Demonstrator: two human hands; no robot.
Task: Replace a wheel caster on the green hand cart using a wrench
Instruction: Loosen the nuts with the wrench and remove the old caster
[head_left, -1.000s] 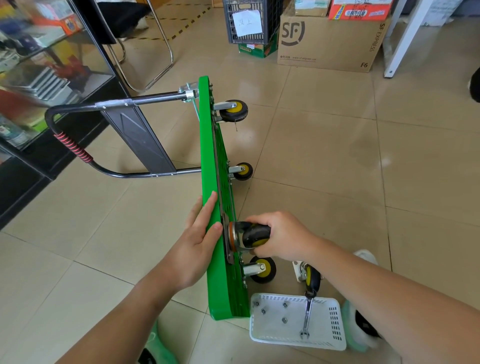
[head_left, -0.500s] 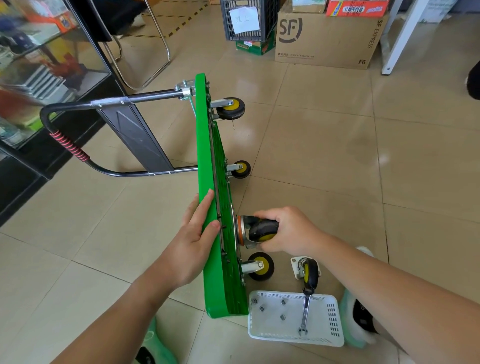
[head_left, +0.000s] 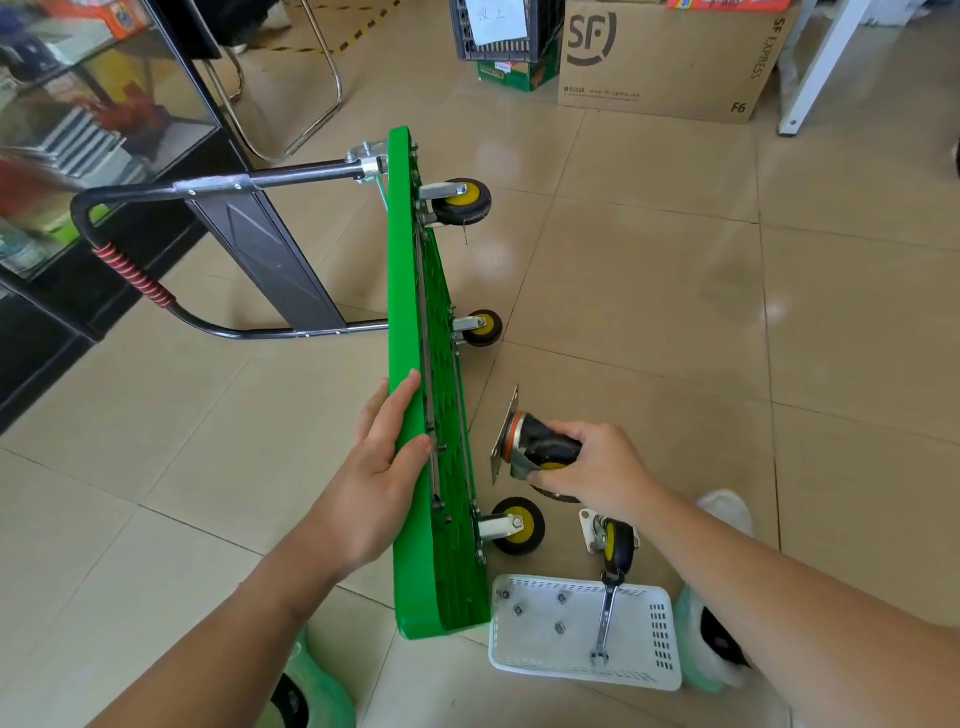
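The green hand cart (head_left: 402, 291) stands on its long edge on the tiled floor, wheels pointing right; our left hand (head_left: 382, 467) lies flat against its upper edge, fingers straight; our right hand (head_left: 597, 470) grips a detached caster (head_left: 540, 449) just right of the underside, clear of it, mounting plate facing the deck; a second loose caster (head_left: 613, 543) lies nearer, beside the white basket (head_left: 662, 639), which holds the wrench (head_left: 605, 621) and four nuts (head_left: 560, 629).
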